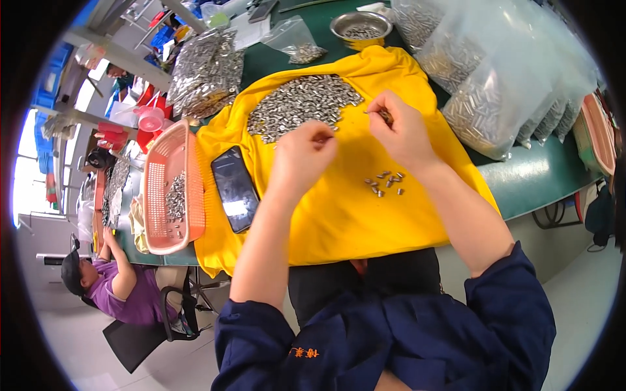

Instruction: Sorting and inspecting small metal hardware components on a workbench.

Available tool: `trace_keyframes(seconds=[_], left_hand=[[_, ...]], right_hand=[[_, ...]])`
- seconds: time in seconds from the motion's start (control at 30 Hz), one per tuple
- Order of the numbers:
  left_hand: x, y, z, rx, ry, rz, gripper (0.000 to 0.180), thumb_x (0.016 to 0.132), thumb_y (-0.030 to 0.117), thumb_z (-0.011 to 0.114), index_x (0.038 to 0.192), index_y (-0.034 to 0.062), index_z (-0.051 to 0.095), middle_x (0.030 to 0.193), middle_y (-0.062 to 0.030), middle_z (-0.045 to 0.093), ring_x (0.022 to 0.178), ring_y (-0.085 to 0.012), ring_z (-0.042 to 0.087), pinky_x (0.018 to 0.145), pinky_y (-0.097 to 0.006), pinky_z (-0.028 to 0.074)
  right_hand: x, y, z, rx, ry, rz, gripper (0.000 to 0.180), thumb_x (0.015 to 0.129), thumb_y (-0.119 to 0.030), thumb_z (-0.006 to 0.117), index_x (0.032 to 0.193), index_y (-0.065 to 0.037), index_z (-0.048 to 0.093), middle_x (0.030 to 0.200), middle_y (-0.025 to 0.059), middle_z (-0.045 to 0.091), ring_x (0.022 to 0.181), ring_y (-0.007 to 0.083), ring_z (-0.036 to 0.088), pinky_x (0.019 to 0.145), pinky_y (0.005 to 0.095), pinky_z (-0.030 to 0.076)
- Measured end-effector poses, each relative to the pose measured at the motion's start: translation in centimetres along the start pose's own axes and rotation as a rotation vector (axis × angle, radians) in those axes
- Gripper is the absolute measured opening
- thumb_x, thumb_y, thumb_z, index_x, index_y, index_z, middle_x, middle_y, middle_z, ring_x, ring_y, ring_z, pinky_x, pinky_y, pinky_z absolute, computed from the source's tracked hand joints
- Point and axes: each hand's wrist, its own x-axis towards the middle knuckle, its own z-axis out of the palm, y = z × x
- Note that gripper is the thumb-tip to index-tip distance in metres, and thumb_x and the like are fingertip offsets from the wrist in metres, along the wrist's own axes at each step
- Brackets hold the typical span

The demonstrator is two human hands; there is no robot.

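A yellow cloth (339,221) covers the green table in front of me. On its far part lies a big heap of small silver metal parts (301,103). My left hand (301,155) hovers just below the heap with its fingertips pinched together; what it grips is too small to make out. My right hand (399,127) is raised to the right of the heap and pinches a small metal part between thumb and fingers. A small scatter of the same parts (387,182) lies on the cloth under my right wrist.
A dark phone (235,189) lies at the cloth's left edge beside a pink plastic basket (156,195) holding metal parts. Clear bags of parts (495,85) stand at right, more bags (205,68) at back left. A steel bowl (360,27) sits behind. Another person (120,287) sits lower left.
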Motion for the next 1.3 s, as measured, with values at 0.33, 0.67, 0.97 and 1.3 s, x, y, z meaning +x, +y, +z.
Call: trace_keyframes(seconds=[0.33,0.67,0.97,1.3], left_hand=[[0.2,-1.5,4.3,-0.35,0.048,0.054,0.008,0.074,0.004,0.058,0.081,0.0033,0.055,0.07,0.0026,0.055,0.062,-0.0027,0.049,0.056,-0.017,0.04],[0.0,-0.2,2.6,-0.529,0.052,0.117,0.011,0.073,0.006,0.059,0.083,0.0014,0.058,0.07,-0.0026,0.059,0.061,-0.0075,0.053,0.056,-0.02,0.043],[1.2,-0.6,1.7,-0.848,-0.074,-0.107,0.017,0.076,0.0,0.057,0.093,-0.0022,0.058,0.082,-0.006,0.061,0.074,-0.0116,0.058,0.069,-0.021,0.047],[0.8,-0.9,2.0,-0.859,-0.123,-0.087,0.015,0.076,-0.003,0.057,0.091,-0.0015,0.058,0.083,-0.0071,0.061,0.074,-0.0137,0.059,0.07,-0.024,0.048]], right_hand=[[-0.2,-1.0,-1.3,-0.049,0.154,-0.038,0.004,0.076,-0.003,0.051,0.08,-0.002,0.05,0.063,0.0005,0.047,0.054,0.005,0.041,0.048,0.0203,0.035],[-1.4,-6.6,-4.8,0.065,-0.015,0.078,0.004,0.08,-0.001,0.048,0.083,-0.003,0.048,0.069,-0.0037,0.044,0.062,0.002,0.039,0.055,0.0157,0.033],[0.8,-2.5,-0.3,0.384,-0.215,0.217,0.005,0.082,-0.004,0.047,0.087,-0.005,0.048,0.075,-0.002,0.046,0.067,0.0031,0.042,0.06,0.0166,0.036],[0.4,-2.9,-0.8,0.14,-0.293,0.104,0.005,0.077,-0.001,0.045,0.081,-0.004,0.046,0.072,-0.0012,0.044,0.063,0.0044,0.037,0.054,0.0194,0.033]])
